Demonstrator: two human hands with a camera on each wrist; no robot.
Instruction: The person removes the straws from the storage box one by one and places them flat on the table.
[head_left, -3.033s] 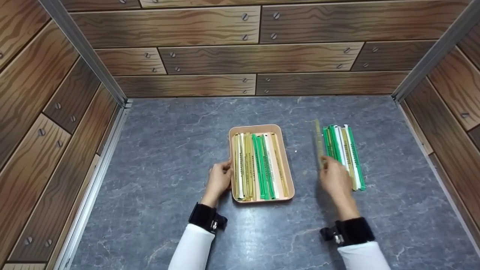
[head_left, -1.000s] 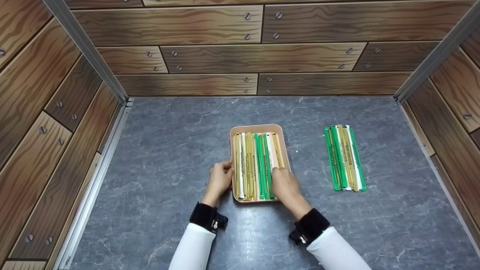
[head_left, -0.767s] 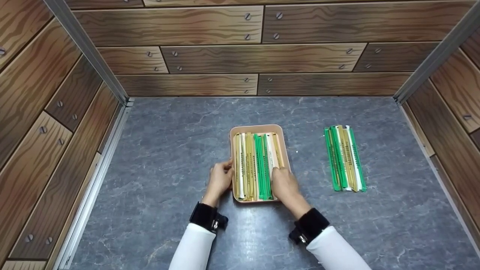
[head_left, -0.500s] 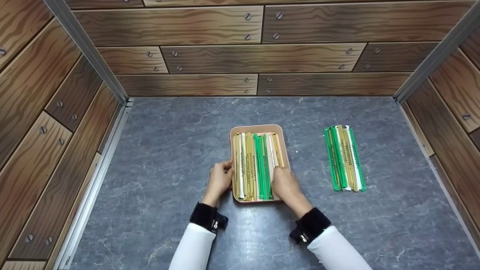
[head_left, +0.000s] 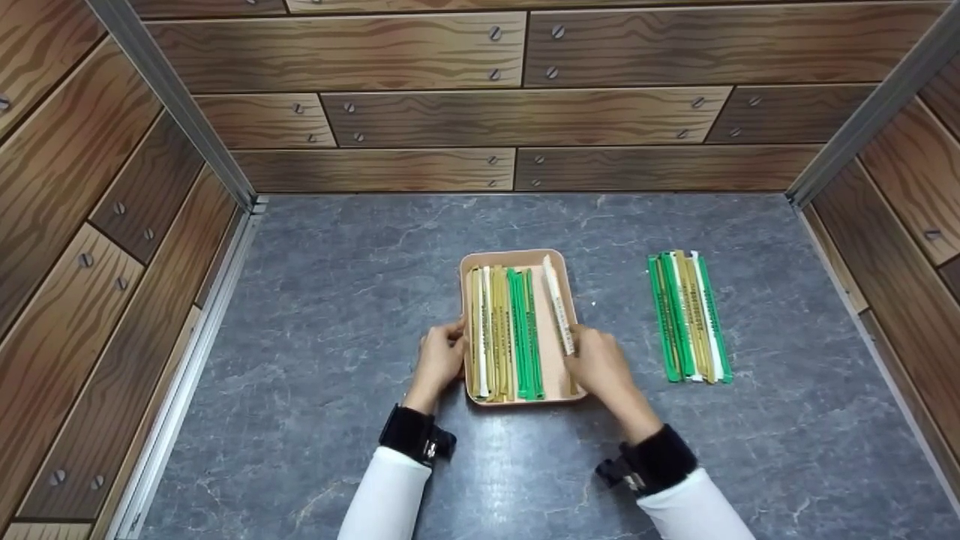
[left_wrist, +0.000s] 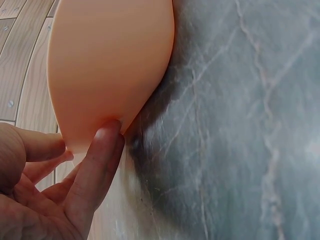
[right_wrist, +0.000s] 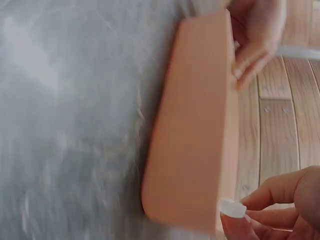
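Note:
A shallow pinkish-orange tray (head_left: 551,367) stands on the grey marbled tabletop. Gold and white wrapped straws (head_left: 495,330) fill its left part, with green wrapped straws (head_left: 529,337) beside them. My left hand (head_left: 439,354) grips the tray's left side; in the left wrist view, fingers press its outer wall. My right hand (head_left: 600,364), over the tray's right side, pinches a white wrapped straw (head_left: 556,304) that slants across the tray. Its white end (right_wrist: 233,208) shows between thumb and finger in the right wrist view. A gold straw (head_left: 574,386) is mostly hidden under this hand.
Right of the tray lies a flat row of green, gold and white wrapped straws (head_left: 690,319). Wood-patterned panels (head_left: 420,116) wall in the back and both sides of the table (head_left: 337,300).
My right hand has come from the right-hand row, where it held a gold straw, to the tray. It now draws a white straw rightward from beside the green ones. My left hand stays put.

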